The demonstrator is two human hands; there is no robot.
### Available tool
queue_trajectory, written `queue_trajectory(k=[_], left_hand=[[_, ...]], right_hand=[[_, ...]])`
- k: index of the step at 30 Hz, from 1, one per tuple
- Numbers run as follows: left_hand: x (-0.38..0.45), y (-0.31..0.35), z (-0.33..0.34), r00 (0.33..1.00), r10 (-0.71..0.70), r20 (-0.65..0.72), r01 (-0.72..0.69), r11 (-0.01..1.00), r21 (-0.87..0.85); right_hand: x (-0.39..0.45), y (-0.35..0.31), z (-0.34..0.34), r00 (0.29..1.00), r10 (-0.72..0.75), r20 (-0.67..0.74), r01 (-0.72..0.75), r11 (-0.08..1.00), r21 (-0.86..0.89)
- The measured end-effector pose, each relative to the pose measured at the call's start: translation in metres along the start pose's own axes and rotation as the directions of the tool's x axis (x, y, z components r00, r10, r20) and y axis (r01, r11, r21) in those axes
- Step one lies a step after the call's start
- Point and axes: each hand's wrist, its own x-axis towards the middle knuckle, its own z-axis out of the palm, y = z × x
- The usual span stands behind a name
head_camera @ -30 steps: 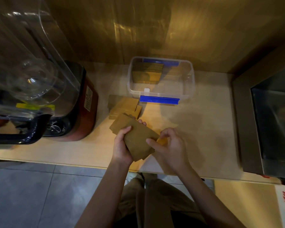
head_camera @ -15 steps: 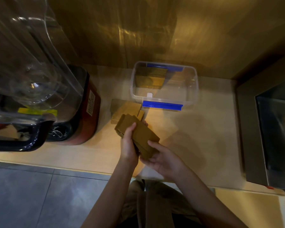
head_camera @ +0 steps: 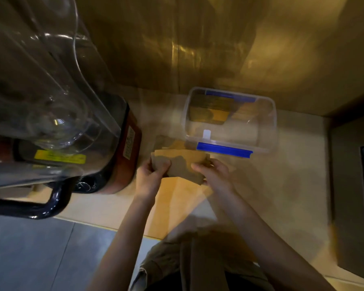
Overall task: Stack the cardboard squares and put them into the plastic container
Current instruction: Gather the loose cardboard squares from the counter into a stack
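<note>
A stack of squares [head_camera: 181,168] is held flat above the counter [head_camera: 282,175], just in front of the box [head_camera: 269,127]. It is pinched at each end by the left hand [head_camera: 150,177] and the right hand [head_camera: 213,175]. Squares could slide out if the stack is tipped or pinched loosely.

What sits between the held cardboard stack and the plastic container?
In the head view, a few loose cardboard squares lie on the counter between the held stack and the container, beside its near left corner.
</note>
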Motion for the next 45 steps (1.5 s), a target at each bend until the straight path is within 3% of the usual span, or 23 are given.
queue_trajectory(k=[5,13,19,23,29,38,45], left_hand=[[0.030,0.003,0.007,0.985,0.090,-0.144,-0.023,0.910,0.415],[0.056,0.000,0.011,0.984,-0.085,-0.155,0.158,0.819,0.552],[0.058,-0.003,0.009,0.981,-0.109,-0.160,0.181,0.808,0.560],[0.057,0.000,0.008,0.979,-0.124,-0.160,0.191,0.829,0.526],[0.062,0.001,0.005,0.975,-0.200,-0.095,0.221,0.853,0.473],[0.065,0.005,0.003,0.982,-0.180,-0.047,0.178,0.831,0.528],[0.062,0.004,-0.002,0.980,-0.199,-0.023,0.189,0.878,0.440]], right_hand=[[0.028,0.007,0.025,0.984,-0.103,-0.144,0.073,0.976,-0.206],[0.050,0.030,0.043,0.967,-0.109,-0.230,0.034,0.951,-0.308],[0.059,0.044,0.050,0.947,-0.139,-0.289,0.080,0.975,-0.206],[0.052,0.037,0.049,0.938,-0.200,-0.281,0.138,0.964,-0.226],[0.047,0.030,0.037,0.982,-0.053,-0.180,0.036,0.995,-0.096],[0.050,0.026,0.038,0.995,0.007,-0.100,-0.013,0.998,-0.063],[0.058,0.020,0.023,0.986,0.165,0.011,-0.165,0.986,0.020]])
